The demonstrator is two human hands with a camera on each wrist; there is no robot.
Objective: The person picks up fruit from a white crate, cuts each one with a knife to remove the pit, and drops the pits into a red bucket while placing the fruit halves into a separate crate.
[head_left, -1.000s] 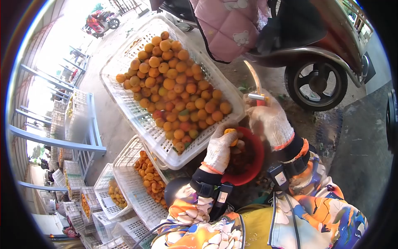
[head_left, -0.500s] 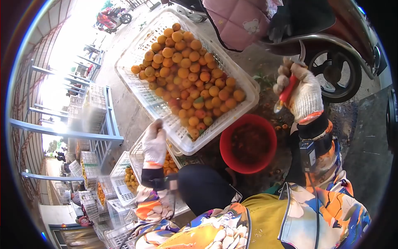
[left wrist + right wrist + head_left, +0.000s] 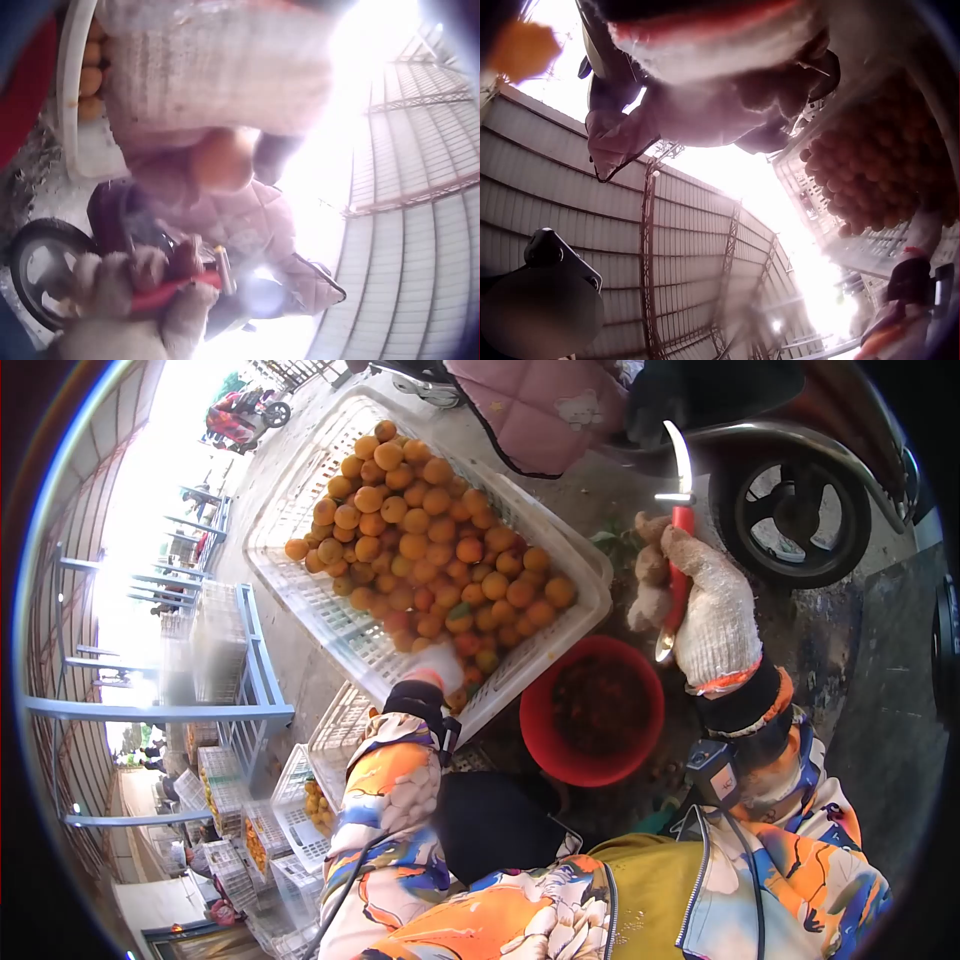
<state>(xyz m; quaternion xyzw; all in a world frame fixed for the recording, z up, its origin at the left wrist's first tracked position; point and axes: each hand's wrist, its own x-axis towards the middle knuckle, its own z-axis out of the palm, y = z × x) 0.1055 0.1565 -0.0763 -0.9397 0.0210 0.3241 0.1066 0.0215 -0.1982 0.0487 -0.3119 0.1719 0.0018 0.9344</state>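
Observation:
My gloved left hand (image 3: pixel 440 668) reaches into the near end of a white plastic crate (image 3: pixel 325 625) heaped with apricots (image 3: pixel 415 545). In the head view it is blurred. The left wrist view shows an apricot (image 3: pixel 223 160) held at its fingers. My gloved right hand (image 3: pixel 708 595) grips the red handle of a curved-bladed knife (image 3: pixel 681 540), blade pointing up and away from me. Below and between the hands stands a red bucket (image 3: pixel 540 745) with dark orange-brown pieces inside.
A scooter with a black wheel (image 3: pixel 795 525) and a pink quilted cover (image 3: pixel 540 410) stands just beyond the right hand. More white crates (image 3: pixel 300 810) with orange fruit line the left, near a blue metal frame (image 3: pixel 255 660). My dark-trousered knee (image 3: pixel 495 820) is close to the bucket.
My left hand left the bucket with a yellow-orange piece, passed over the lower crate empty-looking, and moved into the apricot crate. The right hand drew away from the bucket, still gripping the knife.

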